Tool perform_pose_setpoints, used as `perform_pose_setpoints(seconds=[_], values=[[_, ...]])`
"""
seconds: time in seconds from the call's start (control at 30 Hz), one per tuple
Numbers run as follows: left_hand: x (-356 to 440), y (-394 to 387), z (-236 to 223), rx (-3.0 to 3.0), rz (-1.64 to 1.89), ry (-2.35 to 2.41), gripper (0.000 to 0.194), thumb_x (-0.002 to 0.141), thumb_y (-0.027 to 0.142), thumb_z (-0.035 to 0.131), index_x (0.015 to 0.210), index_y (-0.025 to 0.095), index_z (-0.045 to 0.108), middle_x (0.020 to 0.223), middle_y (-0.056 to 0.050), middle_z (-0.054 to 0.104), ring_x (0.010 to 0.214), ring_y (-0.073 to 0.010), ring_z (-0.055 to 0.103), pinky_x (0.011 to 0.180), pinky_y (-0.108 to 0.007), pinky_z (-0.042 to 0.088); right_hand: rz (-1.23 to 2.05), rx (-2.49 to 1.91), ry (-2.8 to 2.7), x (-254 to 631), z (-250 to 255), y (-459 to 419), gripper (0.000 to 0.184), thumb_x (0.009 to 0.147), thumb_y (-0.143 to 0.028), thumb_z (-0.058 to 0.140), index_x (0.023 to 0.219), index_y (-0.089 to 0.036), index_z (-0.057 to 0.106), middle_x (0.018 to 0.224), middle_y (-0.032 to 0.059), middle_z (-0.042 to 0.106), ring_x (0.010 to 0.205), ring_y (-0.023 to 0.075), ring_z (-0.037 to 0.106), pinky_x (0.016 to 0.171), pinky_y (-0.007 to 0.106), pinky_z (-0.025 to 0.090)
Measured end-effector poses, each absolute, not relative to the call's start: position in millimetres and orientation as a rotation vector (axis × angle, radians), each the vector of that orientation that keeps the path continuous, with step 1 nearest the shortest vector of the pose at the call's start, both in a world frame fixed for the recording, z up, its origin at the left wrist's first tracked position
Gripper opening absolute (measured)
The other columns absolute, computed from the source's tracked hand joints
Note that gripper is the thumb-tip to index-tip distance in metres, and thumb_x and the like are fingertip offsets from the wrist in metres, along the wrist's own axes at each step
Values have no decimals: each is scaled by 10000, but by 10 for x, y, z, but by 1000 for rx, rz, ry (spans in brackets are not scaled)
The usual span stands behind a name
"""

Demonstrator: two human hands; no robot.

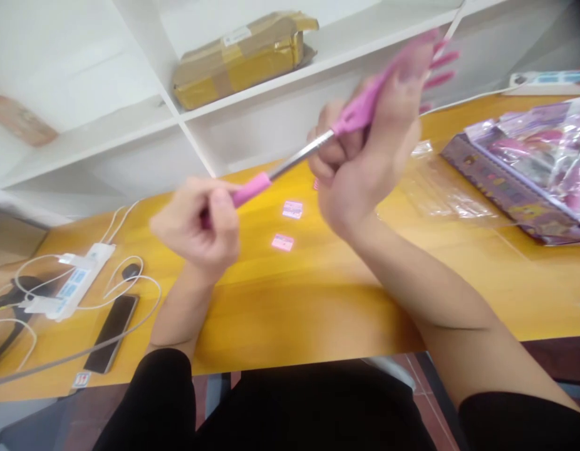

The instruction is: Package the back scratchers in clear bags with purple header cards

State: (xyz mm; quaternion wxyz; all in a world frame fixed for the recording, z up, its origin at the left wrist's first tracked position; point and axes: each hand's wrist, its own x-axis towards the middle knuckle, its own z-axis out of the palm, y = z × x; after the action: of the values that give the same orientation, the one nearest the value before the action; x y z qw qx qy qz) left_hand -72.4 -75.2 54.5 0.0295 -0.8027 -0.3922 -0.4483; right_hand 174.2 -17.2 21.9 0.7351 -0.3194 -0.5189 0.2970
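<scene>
A pink back scratcher (302,152) with a metal telescoping rod stretches between my two hands, slanting up to the right. My left hand (200,219) is closed around its pink handle end. My right hand (365,138) grips the pink claw end, with the thumb along it and the prongs sticking out past the fingers. Blur softens the claw end. Beneath, on the wooden table, lie two small pink printed cards (292,209) (283,242), and a third pink patch is partly hidden by my right wrist.
At right stands a purple printed box (515,188) full of plastic-wrapped pink items, beside clear wrappers (452,194). A power strip (86,282) with cables and a phone (112,332) lie at left. Behind, a taped parcel (238,62) rests on a white shelf (346,69).
</scene>
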Motion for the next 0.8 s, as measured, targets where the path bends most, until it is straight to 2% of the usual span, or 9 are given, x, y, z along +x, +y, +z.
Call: perform_pose_setpoints(seconds=[0.03, 0.1, 0.17, 0.2, 0.3, 0.43, 0.57, 0.7, 0.8], values=[[-559, -758, 474, -2452, -1393, -1199, 431, 1120, 653, 614, 933, 281, 725, 722, -3, 651, 724, -170, 657, 616, -395, 431, 599, -666, -1073, 1693, 189, -150, 821, 1071, -972, 81, 860, -214, 314, 693, 2, 299, 549, 124, 154, 474, 298, 202], [-296, -754, 339, -2365, -1439, -1154, 375, 1131, 597, 631, 960, 283, 746, 708, 4, 655, 663, -158, 630, 584, -382, 420, 519, -549, -1025, 1671, 174, -113, 820, 1052, -987, 313, 827, -205, 211, 669, 8, 258, 544, 132, 144, 475, 328, 167], [-130, -723, 230, -2196, -1572, -1058, 359, 1158, 536, 606, 952, 281, 751, 697, 11, 654, 597, -137, 578, 559, -370, 404, 486, -422, -1063, 1727, 201, -85, 806, 1049, -884, 564, 800, -205, 209, 646, 9, 261, 549, 128, 191, 485, 317, 187], [-80, -696, 191, -2103, -1671, -984, 355, 1163, 508, 610, 931, 278, 748, 681, 18, 642, 561, -123, 539, 544, -362, 388, 482, -379, -1088, 1766, 222, -75, 790, 1061, -844, 602, 786, -205, 226, 635, 5, 256, 550, 122, 192, 489, 308, 191], [-33, -590, 137, -2058, -1802, -767, 313, 1115, 521, 720, 927, 276, 770, 652, 38, 623, 501, -92, 454, 496, -343, 339, 426, -317, -1078, 1868, 294, -75, 804, 1071, -888, 557, 737, -203, 303, 593, -12, 191, 536, 96, 105, 489, 298, 139], [-75, -468, 123, -2211, -1638, -704, 295, 1012, 571, 863, 1028, 279, 818, 758, 34, 745, 548, -85, 553, 482, -335, 365, 537, -342, -1167, 1931, 395, -159, 874, 982, -975, 603, 677, -194, 354, 591, 2, 251, 527, 80, 162, 469, 277, 150], [-123, -389, 96, -2216, -1548, -696, 202, 1085, 470, 796, 1089, 275, 848, 793, 28, 786, 557, -77, 593, 482, -331, 382, 410, -224, -1090, 1895, 426, -134, 925, 980, -1024, 526, 681, -189, 261, 581, 1, 171, 481, 74, 140, 424, 295, 66], [-171, -368, 107, -2204, -1451, -696, 230, 1118, 464, 747, 1157, 288, 890, 752, 22, 782, 562, -92, 603, 521, -321, 412, 379, -335, -1070, 1831, 367, -27, 943, 941, -1081, 487, 719, -203, 223, 606, 0, 201, 481, 76, 160, 409, 307, 146], [-187, -424, 137, -2225, -1436, -802, 262, 1128, 490, 715, 1150, 310, 904, 809, -1, 821, 641, -130, 692, 590, -320, 494, 390, -285, -1078, 1834, 331, -27, 902, 1001, -998, 532, 722, -196, 229, 616, -4, 175, 474, 75, 174, 409, 296, 133]])
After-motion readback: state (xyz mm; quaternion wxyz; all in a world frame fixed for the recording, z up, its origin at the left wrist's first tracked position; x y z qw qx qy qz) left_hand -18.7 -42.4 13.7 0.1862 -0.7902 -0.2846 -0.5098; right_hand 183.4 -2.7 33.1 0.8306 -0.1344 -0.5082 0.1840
